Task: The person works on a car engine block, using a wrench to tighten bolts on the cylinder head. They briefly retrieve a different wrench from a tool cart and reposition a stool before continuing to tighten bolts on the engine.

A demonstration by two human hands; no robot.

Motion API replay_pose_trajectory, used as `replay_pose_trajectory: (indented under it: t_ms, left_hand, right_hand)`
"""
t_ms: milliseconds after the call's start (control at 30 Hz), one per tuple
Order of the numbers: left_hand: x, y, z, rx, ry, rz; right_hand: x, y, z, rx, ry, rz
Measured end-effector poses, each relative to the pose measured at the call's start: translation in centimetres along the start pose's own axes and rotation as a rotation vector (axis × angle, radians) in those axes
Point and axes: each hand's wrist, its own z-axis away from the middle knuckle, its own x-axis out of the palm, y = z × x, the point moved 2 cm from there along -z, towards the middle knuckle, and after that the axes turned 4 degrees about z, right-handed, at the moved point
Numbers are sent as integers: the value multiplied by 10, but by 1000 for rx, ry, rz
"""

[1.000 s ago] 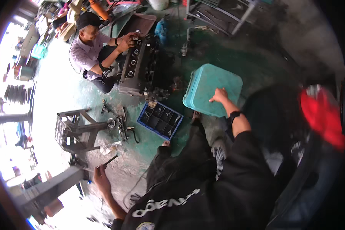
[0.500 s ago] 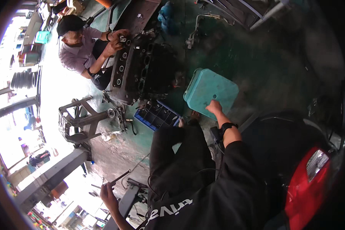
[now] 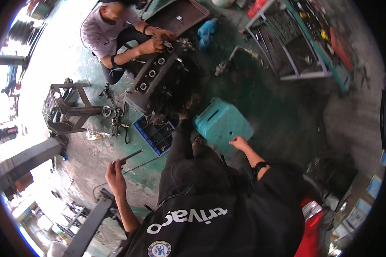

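In my left hand is a slim dark wrench, pinched between thumb and fingers and pointing up to the right. My right hand is over the near right part of a teal plastic stool, close to the small hole in its top. Its fingers are curled together; I cannot make out whether anything is in them. Beyond my legs lies a dark engine with a row of round openings. A blue parts crate with dark compartments stands beside my leg.
Across the engine a co-worker squats with both hands on a small metal part. A grey metal stand is at left, with loose parts beside it. Far right stands a tool cart; a red vehicle is behind me.
My view has swung, bringing the tool cart further in and showing the stool's slotted side. My left hand has risen with the wrench. My right hand stays at the stool.
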Motion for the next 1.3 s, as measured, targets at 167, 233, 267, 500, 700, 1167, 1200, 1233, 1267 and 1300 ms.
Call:
replay_pose_trajectory:
  t_ms: [167,233,267,500,700,1167,1200,1233,1267,1300]
  left_hand:
    - [71,-2,-116,-125,-165,124]
    - [89,0,-151,-152,-292,67]
    - [99,4,-164,-114,-320,122]
    - [151,35,-220,-26,-699,49]
    - [164,34,-220,72,-748,173]
    - [205,-136,-232,-197,587,-2]
    - [212,-143,-237,-217,624,-29]
    - [220,-148,-241,-246,658,-94]
    - [226,-153,-245,-276,687,-95]
    - [234,-157,-247,-324,700,-98]
  right_hand:
    - [-135,-54,-30,-28,201,60]
    - [-179,-98,-46,6,249,-12]
    - [-194,-132,-56,-96,269,27]
    - [-167,-372,2,-713,-247,-81]
    - [-125,-438,43,-648,-251,49]
    - [-212,-359,-15,-745,211,421]
    - [-216,-362,-29,-795,199,452]
    - [-214,-364,-45,-765,164,496]
    - [-211,-368,-62,-818,113,522]
    - [-205,-374,-82,-856,68,560]
